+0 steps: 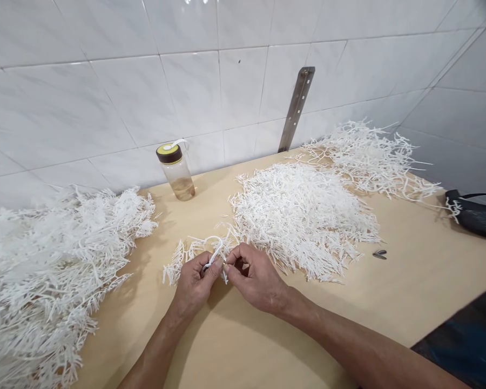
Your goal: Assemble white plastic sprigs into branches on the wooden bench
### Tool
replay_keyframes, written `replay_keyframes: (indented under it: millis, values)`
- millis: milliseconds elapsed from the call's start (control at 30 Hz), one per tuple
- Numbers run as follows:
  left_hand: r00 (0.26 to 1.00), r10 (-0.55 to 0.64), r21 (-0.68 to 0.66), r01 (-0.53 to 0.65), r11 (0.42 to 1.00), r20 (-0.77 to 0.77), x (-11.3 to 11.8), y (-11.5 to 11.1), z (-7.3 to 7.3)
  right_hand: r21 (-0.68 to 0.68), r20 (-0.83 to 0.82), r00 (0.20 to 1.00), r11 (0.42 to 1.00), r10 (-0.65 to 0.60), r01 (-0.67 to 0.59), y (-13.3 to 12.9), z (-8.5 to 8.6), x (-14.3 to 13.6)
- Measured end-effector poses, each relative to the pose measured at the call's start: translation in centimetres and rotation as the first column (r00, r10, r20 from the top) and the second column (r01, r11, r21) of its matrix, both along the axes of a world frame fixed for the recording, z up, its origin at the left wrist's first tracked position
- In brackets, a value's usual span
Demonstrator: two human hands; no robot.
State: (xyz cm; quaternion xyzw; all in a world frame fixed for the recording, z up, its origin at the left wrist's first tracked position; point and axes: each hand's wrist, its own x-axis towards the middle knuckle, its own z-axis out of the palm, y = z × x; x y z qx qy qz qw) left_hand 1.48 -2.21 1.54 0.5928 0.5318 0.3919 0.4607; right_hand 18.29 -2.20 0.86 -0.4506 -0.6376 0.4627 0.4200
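Observation:
My left hand is closed on a thin white branched plastic strand, which curves up above the thumb. Close against it, my right hand pinches the same strand with thumb and forefinger, and a short end pokes out below the fingertips. Just behind my left hand, a few more white branched strands lie on the table. Beyond my right hand spreads a heap of short white pieces. What exactly sits between the right fingertips is partly hidden.
A large pile of white branched strands covers the table's left side, with another tangled pile at the back right. A lidded bottle stands near the tiled wall. A dark bag-like object and small dark pieces lie rightward on the table.

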Motion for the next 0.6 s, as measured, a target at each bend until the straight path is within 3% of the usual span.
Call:
replay_keyframes:
  millis: [367,600]
  values:
    - [0.999,-0.038,-0.006,0.038,0.999,0.026,-0.05,0.09,-0.21,0.062,0.030,0.999,0.997,0.036,-0.038,0.06,0.01,0.30]
    - [1.000,-0.002,-0.003,0.002,1.000,-0.003,0.02,0.09,-0.21,0.225,0.133,0.991,0.973,0.017,-0.047,0.15,0.12,0.48]
